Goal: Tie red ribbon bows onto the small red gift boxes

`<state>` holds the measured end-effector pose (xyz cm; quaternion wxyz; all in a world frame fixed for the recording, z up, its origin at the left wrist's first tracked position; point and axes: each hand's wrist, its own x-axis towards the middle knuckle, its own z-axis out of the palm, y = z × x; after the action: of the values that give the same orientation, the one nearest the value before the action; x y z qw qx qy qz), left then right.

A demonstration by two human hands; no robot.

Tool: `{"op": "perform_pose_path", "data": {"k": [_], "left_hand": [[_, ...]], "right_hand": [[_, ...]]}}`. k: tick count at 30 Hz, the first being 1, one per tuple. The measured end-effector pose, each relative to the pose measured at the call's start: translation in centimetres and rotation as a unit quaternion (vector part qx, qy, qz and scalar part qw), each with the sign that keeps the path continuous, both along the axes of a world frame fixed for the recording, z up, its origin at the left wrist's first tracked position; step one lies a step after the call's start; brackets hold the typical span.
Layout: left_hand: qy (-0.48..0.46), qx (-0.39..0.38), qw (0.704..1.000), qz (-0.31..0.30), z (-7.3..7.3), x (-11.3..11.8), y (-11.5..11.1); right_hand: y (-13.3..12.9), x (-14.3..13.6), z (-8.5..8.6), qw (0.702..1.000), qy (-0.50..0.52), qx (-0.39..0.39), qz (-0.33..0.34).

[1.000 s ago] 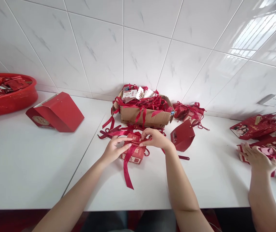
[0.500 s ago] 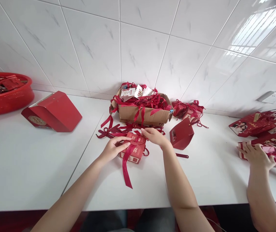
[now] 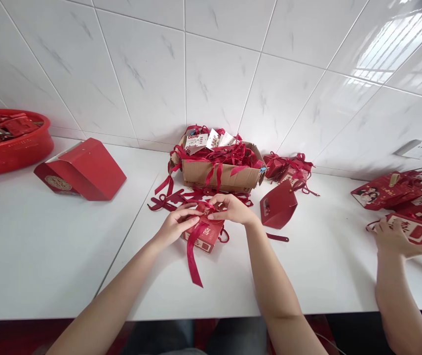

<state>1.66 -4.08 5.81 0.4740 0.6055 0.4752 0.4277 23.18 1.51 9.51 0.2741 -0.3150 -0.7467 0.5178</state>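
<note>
A small red box [image 3: 211, 230] lies in front of me on the white table, with a dark red ribbon [image 3: 193, 256] trailing from its top toward the table's front. My left hand [image 3: 178, 223] holds the box's left side and upper edge. My right hand [image 3: 230, 209] is bent over the far right corner, its thumb and fingers closing on the ribbon at the top of the box. Just behind, a cardboard box [image 3: 218, 176] is heaped with red ribbons and white tags.
Left are a red basin [image 3: 14, 153] and a larger red box [image 3: 99, 170]. A red bag [image 3: 279, 204] stands right of my hands. Farther right, another person's hand [image 3: 396, 239] rests on red boxes. A tiled wall [image 3: 218, 74] rises behind.
My right hand has moved left and inward over the top of the box, its fingers more curled. At the right, the other person's box now shows its printed side.
</note>
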Motion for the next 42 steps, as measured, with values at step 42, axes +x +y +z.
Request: {"op": "perform_pose_path", "data": {"k": [42], "left_hand": [[-0.154, -0.064, 0.981, 0.103, 1.6, -0.6, -0.2]], "right_hand": [[-1.3, -1.7, 1.1, 0.963, -0.196, 0.02, -0.181]]}}
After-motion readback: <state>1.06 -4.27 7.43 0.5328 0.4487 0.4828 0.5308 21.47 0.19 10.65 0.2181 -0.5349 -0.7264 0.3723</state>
